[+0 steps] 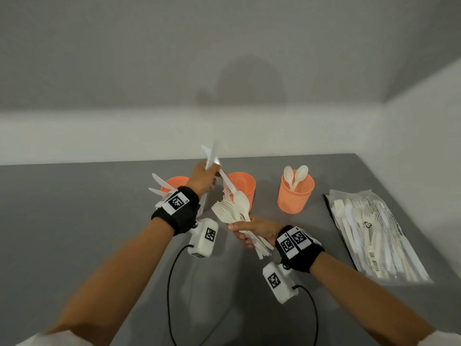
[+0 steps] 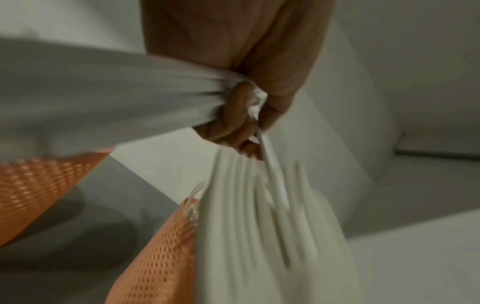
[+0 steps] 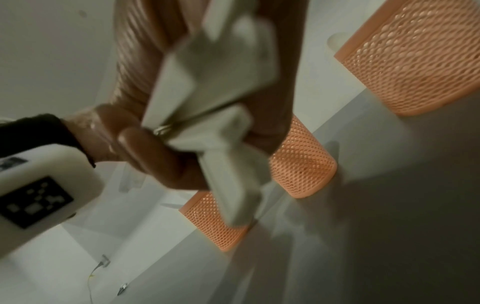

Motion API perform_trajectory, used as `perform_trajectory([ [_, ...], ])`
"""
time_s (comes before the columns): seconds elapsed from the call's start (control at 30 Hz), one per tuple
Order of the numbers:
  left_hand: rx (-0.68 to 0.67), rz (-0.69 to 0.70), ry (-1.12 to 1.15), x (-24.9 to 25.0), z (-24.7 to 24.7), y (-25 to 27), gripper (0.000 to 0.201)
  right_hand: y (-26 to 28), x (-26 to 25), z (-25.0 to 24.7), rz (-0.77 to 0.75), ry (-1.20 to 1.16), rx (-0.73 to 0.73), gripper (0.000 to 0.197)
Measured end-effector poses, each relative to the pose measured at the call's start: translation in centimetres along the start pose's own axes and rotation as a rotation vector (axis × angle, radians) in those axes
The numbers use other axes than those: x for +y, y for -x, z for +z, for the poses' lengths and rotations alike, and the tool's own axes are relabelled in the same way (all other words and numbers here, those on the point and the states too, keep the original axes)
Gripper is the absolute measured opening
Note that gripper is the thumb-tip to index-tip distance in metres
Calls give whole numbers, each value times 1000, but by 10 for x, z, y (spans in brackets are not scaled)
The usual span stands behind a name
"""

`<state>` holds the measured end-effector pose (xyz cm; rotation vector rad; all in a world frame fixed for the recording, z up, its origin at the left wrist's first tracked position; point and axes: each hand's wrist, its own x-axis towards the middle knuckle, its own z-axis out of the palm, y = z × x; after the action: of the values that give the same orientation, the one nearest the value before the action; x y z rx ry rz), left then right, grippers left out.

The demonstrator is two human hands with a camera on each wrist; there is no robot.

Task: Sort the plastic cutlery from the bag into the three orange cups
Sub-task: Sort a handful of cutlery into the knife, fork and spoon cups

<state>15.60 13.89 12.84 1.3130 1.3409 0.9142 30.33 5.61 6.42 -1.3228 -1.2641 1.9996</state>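
Three orange mesh cups stand in a row: the left cup [image 1: 174, 184] holds knives, the middle cup [image 1: 245, 187] sits behind my hands, and the right cup [image 1: 296, 196] holds two spoons. My right hand [image 1: 252, 232] grips a bundle of white forks [image 1: 224, 208] by the handles in front of the middle cup; these handles [image 3: 207, 127] fill the right wrist view. My left hand [image 1: 203, 182] is raised between the left and middle cups. It holds blurred white knives [image 1: 210, 156] pointing up and the handle of a spoon [image 1: 241, 201] whose bowl lies against the fork bundle.
The clear plastic bag [image 1: 374, 236] with more cutlery lies flat on the grey table [image 1: 74, 221] at the right, near the wall. White walls close the table at the back and right. Black cables trail from both wrist cameras toward the near edge.
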Motion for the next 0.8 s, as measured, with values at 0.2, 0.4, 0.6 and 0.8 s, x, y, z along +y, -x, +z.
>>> perform_trajectory([
  [0.2, 395, 8, 306, 6, -48, -31, 19, 2, 6, -7, 5, -23, 55, 14],
  [0.4, 570, 176, 479, 11, -77, -38, 20, 4, 7, -7, -57, -136, 138, 11],
  [0.6, 625, 276, 143, -11, -79, -38, 29, 2, 6, -4, -148, -185, 215, 10],
  [0.8, 495, 144, 145, -56, -57, -48, 31, 13, 10, -12, -176, -241, 333, 18],
])
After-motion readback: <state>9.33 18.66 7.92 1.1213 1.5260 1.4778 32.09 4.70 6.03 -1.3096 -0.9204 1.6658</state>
